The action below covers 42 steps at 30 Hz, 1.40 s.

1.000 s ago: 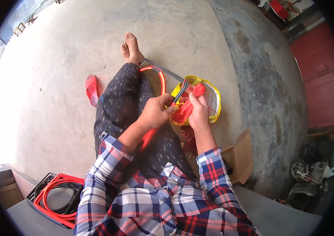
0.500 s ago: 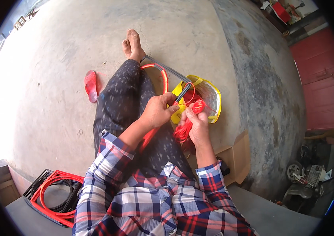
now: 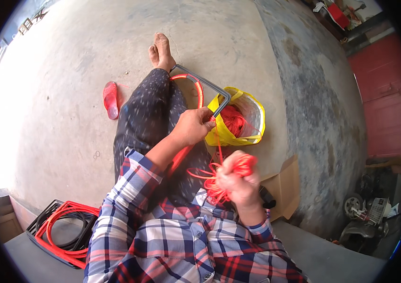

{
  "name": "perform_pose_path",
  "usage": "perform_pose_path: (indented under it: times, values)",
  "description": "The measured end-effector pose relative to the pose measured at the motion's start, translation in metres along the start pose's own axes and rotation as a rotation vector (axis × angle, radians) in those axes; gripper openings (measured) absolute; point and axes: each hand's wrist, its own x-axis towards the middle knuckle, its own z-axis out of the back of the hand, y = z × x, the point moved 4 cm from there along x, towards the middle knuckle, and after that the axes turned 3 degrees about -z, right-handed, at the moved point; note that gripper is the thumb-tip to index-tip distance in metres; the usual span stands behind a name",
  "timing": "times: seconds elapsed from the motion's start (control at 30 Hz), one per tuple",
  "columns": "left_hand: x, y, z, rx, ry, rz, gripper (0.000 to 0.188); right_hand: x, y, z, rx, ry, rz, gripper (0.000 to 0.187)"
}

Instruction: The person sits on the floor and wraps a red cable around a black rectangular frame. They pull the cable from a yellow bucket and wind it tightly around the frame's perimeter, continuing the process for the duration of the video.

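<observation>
My left hand [image 3: 193, 127] is closed on the end of a dark metal frame [image 3: 207, 84], where red cord is wrapped. Above my lap, my right hand [image 3: 239, 184] grips a bundle of red cord [image 3: 218, 189], loose loops hanging from it; motion smears the hand somewhat. A taut strand runs between the two hands. A red curved tube [image 3: 200, 90] belongs to or lies against the frame, along my leg. Just beyond my left hand stands an open yellow bag [image 3: 259, 104] with a silvery lining, holding more red cord [image 3: 232, 120].
Red and black frames with round loops [image 3: 71, 231] lie stacked on the grey bench [image 3: 26, 252] at my left. A pink slipper [image 3: 111, 100] is on the concrete floor. At my right is an open cardboard box [image 3: 285, 188]. Farther right stands a wheeled vehicle [image 3: 358, 221].
My right hand has pulled the cord bundle back from the bag toward my body, stretching the strand. My left hand keeps its grip on the frame, barely moved.
</observation>
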Motion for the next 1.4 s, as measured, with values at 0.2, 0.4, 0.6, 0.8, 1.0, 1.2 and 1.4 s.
perform_pose_path:
  times: [0.2, 0.4, 0.6, 0.8, 1.0, 1.2, 1.4]
  values:
    - [-0.016, -0.031, 0.009, 0.058, -0.358, -0.288, 0.038, 0.010, 0.041, -0.005, 0.097, 0.144, 0.111, 0.027]
    - [0.000, -0.041, 0.022, -0.740, -0.283, -0.015, 0.024, 0.081, 0.048, 0.056, -1.289, -0.140, 0.431, 0.019]
    - [0.033, -0.006, 0.027, -0.329, -0.238, 0.193, 0.033, 0.145, -0.018, 0.074, -1.266, -0.317, 0.248, 0.030]
    - [-0.004, -0.061, 0.055, 0.012, -0.406, 0.042, 0.020, 0.110, -0.014, 0.073, -0.593, -0.330, 0.366, 0.036]
    - [-0.031, -0.079, 0.025, -0.374, -0.248, -0.084, 0.025, 0.074, 0.003, 0.038, -1.245, -0.263, 0.606, 0.040]
    - [-0.022, -0.077, 0.022, -0.664, -0.068, 0.083, 0.029, 0.021, 0.025, 0.074, -0.161, -0.316, 0.242, 0.036]
    - [0.000, -0.031, 0.043, -0.543, -0.177, 0.181, 0.024, -0.093, 0.057, 0.169, 0.168, -0.379, 0.236, 0.018]
